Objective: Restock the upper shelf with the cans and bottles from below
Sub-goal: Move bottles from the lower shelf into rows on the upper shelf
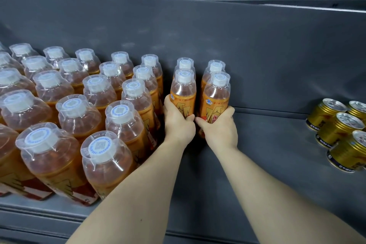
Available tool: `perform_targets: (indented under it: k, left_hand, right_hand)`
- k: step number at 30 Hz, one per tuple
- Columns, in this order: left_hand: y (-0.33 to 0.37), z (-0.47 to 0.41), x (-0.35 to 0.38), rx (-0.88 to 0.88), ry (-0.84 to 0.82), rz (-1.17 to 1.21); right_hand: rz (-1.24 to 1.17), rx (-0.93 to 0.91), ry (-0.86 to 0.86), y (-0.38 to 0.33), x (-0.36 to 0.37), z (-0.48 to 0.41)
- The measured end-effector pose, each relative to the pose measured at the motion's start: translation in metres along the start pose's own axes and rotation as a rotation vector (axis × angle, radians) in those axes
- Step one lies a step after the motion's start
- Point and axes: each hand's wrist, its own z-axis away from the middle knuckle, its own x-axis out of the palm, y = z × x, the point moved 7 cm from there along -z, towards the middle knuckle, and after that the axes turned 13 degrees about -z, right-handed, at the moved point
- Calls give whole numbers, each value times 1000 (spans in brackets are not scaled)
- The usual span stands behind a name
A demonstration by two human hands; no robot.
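- The left grip [178, 123] is curling tightly around the left bottle [183, 93], fingers wrapping its glossy orange label.
- The right grip [219, 127] is clasping the right bottle [214, 99] the same way, with the two thumbs nearly meeting between the bottles.
- Both held bottles are standing upright on the matte dark-grey shelf [277, 144], just in front of two rear bottles [185, 63] by the back wall.
- The stocked bottles [79, 105] are crowding the left side, all clear plastic with rounded shoulders, amber liquid and white caps under transparent sleeves.
- Gold cans [336, 130], cylindrical with silver pull-tab tops, are sitting well apart at the right.
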Motion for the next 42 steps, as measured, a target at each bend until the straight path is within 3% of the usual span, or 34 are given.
perform_targets:
  k: [34,42]
  left_hand:
    - [-15,-1,7,33,-55,72]
    - [-18,-4,8,-60,-65,18]
  right_hand:
    - [30,30,15,8,3,2]
    - [-40,68,-39,6,1,5]
